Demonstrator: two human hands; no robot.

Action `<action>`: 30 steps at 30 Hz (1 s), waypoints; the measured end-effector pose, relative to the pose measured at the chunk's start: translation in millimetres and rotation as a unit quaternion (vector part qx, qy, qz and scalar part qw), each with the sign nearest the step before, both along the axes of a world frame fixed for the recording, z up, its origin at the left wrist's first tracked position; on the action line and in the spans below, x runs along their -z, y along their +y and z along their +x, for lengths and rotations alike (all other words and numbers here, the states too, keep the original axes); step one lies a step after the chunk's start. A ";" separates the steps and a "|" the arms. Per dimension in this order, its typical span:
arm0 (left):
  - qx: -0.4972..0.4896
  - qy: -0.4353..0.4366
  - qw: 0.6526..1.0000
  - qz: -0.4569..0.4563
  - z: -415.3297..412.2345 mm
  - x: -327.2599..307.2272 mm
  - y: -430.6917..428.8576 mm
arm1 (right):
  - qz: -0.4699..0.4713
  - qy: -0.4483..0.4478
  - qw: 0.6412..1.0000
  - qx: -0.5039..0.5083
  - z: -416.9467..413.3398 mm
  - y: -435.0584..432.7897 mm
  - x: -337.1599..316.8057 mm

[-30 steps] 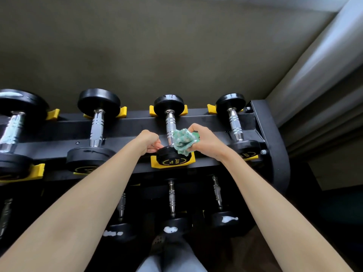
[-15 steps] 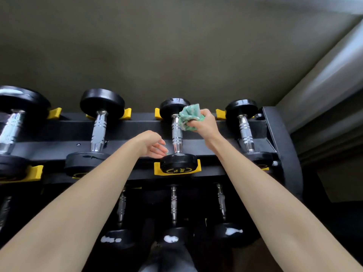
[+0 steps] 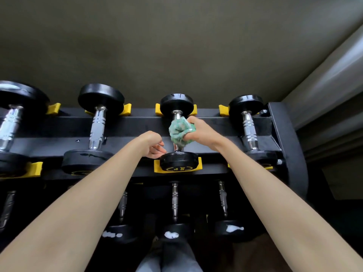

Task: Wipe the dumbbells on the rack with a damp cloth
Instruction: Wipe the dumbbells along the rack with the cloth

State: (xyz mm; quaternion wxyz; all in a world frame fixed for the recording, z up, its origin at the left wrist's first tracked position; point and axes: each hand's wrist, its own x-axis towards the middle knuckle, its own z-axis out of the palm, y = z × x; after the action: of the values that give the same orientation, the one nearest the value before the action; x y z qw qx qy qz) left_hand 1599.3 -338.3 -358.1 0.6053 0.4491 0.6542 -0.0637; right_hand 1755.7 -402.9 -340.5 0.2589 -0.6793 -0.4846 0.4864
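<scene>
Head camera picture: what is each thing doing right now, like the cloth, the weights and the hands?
Black-headed, chrome-handled dumbbell: lying in yellow cradles on the top shelf.
Crumpled green cloth: bunched round that dumbbell's handle.
Right hand: grips the cloth.
Left hand: fingers relaxed beside the dumbbell's near head, holding nothing.
Far-right black dumbbell: resting on the rack, untouched.
Black metal rack: standing, loaded with dumbbells.

The cloth (image 3: 179,132) is a crumpled green-and-white textile, soft and nubbly. The dumbbell (image 3: 177,160) has 2 matt black heads that look like rubber, the far one with wet glints, and a mirror-bright chrome bar. The rack (image 3: 137,122) is matt black metal. Its cradles (image 3: 157,166) are smooth yellow plastic.
</scene>
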 end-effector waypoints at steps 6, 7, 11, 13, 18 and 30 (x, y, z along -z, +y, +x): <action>-0.030 -0.008 0.999 0.015 -4.2 -3.4 -11.2 | -0.031 0.039 0.999 0.020 -10.9 -21.8 -7.5; -0.034 -0.013 0.999 0.019 -5.1 -4.1 -12.4 | -0.026 0.039 0.999 0.019 -12.1 -21.8 -11.2; -0.042 -0.028 0.998 0.032 -7.3 -8.6 -15.1 | 0.000 0.045 0.999 0.003 -16.6 -26.0 -27.0; -0.040 -0.032 0.998 0.033 -7.4 -10.0 -15.9 | 0.003 0.042 0.999 -0.021 -19.7 -30.2 -30.6; -0.027 -0.034 0.999 0.032 -6.6 -18.3 -19.0 | 0.007 0.014 0.997 -0.074 -23.0 -46.8 -31.1; 0.054 -0.004 0.989 0.138 25.5 -59.6 -37.9 | -0.025 0.004 0.978 0.205 32.1 -102.0 -22.8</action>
State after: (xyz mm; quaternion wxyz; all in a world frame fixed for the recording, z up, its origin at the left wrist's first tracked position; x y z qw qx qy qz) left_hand 1624.8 -376.2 -298.5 0.5357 0.5631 0.6292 -0.0038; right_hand 1787.8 -504.8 -317.7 0.3385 -0.7686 -0.3217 0.4374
